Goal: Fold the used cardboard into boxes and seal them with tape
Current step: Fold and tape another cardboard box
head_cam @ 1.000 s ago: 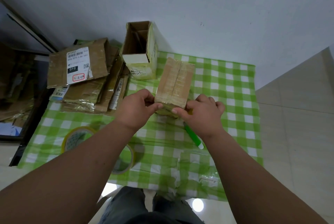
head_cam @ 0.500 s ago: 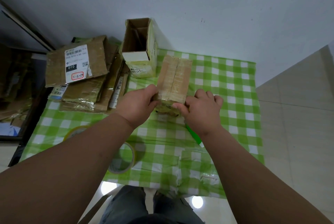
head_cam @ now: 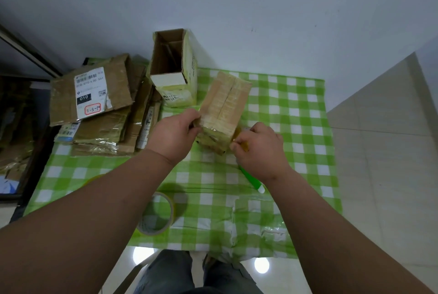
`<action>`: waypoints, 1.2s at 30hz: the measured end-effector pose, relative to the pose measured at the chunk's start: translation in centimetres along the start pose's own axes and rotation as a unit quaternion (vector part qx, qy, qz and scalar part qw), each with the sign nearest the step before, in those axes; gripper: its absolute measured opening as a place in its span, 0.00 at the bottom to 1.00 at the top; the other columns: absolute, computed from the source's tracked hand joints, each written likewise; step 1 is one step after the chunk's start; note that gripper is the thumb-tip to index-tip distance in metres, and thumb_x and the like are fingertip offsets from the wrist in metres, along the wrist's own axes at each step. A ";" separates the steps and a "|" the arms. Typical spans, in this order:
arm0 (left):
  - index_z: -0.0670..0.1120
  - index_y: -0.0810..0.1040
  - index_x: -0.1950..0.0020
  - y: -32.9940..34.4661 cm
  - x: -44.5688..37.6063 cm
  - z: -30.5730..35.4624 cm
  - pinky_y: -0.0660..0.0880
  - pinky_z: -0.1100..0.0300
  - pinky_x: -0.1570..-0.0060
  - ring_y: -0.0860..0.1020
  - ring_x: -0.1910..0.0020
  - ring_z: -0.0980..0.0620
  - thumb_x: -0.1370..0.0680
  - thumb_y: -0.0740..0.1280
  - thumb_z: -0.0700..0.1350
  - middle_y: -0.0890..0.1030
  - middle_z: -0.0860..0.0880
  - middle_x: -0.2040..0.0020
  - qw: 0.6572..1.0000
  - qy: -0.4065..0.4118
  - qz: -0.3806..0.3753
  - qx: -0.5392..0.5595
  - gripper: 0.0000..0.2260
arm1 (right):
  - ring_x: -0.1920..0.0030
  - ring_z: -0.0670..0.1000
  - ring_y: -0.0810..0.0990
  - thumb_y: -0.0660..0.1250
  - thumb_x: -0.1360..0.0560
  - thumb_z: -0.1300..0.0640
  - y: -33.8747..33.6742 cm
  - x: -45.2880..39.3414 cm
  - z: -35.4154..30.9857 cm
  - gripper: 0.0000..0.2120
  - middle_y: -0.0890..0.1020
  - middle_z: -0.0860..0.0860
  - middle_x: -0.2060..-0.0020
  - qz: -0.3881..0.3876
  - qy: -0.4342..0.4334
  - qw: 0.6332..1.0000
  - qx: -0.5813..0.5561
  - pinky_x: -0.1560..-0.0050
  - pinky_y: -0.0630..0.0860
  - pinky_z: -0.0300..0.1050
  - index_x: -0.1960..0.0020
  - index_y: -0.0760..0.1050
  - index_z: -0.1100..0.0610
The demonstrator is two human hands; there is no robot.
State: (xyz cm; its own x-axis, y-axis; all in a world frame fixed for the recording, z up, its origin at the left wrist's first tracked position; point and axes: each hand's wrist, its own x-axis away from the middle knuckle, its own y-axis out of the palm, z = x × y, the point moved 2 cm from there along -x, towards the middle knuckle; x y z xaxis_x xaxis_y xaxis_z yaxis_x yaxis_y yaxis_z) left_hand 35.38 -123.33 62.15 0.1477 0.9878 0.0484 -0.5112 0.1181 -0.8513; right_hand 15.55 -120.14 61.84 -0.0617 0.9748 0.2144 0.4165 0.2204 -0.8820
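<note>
A small brown cardboard box (head_cam: 225, 104) with tape over its closed top flaps lies tilted in the middle of the green checked table (head_cam: 296, 113). My left hand (head_cam: 175, 135) grips the box's near left corner. At the near right corner my right hand (head_cam: 258, 149) pinches a yellowish strip of tape (head_cam: 238, 136) against the box. One tape roll (head_cam: 155, 215) lies flat near the table's front edge, under my left forearm. A second yellow roll (head_cam: 94, 178) is mostly hidden by that arm.
A tall open box (head_cam: 173, 68) stands at the back, by the wall. Flattened used cardboard (head_cam: 94, 104) is stacked at the back left. A green-and-white cutter (head_cam: 253, 180) lies under my right wrist. The table's front edge is patched with clear tape (head_cam: 237, 227).
My right hand has shifted right, from the box's front face to its right corner, pulling the tape strip. The box has turned slightly. My left hand keeps its hold.
</note>
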 end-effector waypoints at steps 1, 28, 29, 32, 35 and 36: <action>0.47 0.78 0.37 0.0 -0.3 -0.1 0.76 0.53 0.55 0.81 0.53 0.41 0.22 0.69 0.43 0.84 0.45 0.53 0.999 -0.028 0.000 0.017 0.13 | 0.44 0.55 0.74 0.68 0.25 0.48 0.0 0.3 -0.1 0.08 0.73 0.50 0.51 0.001 0.005 1.000 -0.029 0.41 0.66 0.50 0.49 0.83 0.47; 0.44 0.59 0.21 -1.3 -3.6 4.4 0.63 0.55 0.28 0.65 0.27 0.48 0.32 0.77 0.55 0.65 0.47 0.24 0.982 0.016 -0.161 -0.098 0.46 | 0.51 0.43 0.82 0.67 0.21 0.57 5.1 6.3 -0.9 0.11 0.84 0.47 0.49 -0.098 0.194 0.823 -0.525 0.53 0.75 0.33 0.38 0.76 0.54; 0.44 0.59 0.21 -1.4 -3.7 4.4 0.63 0.55 0.29 0.65 0.27 0.48 0.32 0.78 0.55 0.66 0.47 0.25 0.982 0.016 -0.163 -0.097 0.46 | 0.53 0.42 0.82 0.66 0.20 0.57 5.2 6.4 -1.0 0.10 0.84 0.47 0.50 -0.098 0.192 0.826 -0.522 0.54 0.75 0.32 0.39 0.76 0.53; 0.45 0.59 0.21 -1.5 -3.7 4.3 0.65 0.54 0.30 0.67 0.28 0.48 0.32 0.78 0.54 0.67 0.47 0.25 0.981 0.015 -0.166 -0.094 0.45 | 0.52 0.44 0.82 0.66 0.20 0.56 5.3 6.2 -1.2 0.11 0.84 0.48 0.51 -0.091 0.191 0.845 -0.492 0.52 0.77 0.36 0.39 0.76 0.54; 0.46 0.59 0.21 -1.6 -3.9 4.0 0.65 0.53 0.30 0.66 0.27 0.47 0.32 0.77 0.55 0.67 0.47 0.25 0.980 0.014 -0.171 -0.097 0.45 | 0.53 0.48 0.80 0.65 0.20 0.50 5.7 6.5 -1.0 0.11 0.82 0.49 0.53 -0.086 0.195 0.881 -0.421 0.50 0.77 0.45 0.41 0.76 0.55; 0.46 0.59 0.21 -1.6 -4.0 4.0 0.66 0.53 0.30 0.67 0.28 0.47 0.31 0.77 0.55 0.67 0.47 0.25 0.979 0.018 -0.175 -0.100 0.45 | 0.57 0.46 0.78 0.63 0.19 0.49 5.8 6.8 -0.9 0.11 0.80 0.48 0.57 -0.084 0.198 0.886 -0.410 0.55 0.75 0.42 0.45 0.76 0.55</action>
State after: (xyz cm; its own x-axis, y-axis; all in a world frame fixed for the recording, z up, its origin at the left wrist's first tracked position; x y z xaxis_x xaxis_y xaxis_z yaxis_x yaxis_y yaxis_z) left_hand 32.21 -127.05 65.43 0.3147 0.8863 0.3397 -0.2488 0.4224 -0.8716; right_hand 18.36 -112.24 58.53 0.0697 0.8065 0.5871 0.9608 0.1041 -0.2570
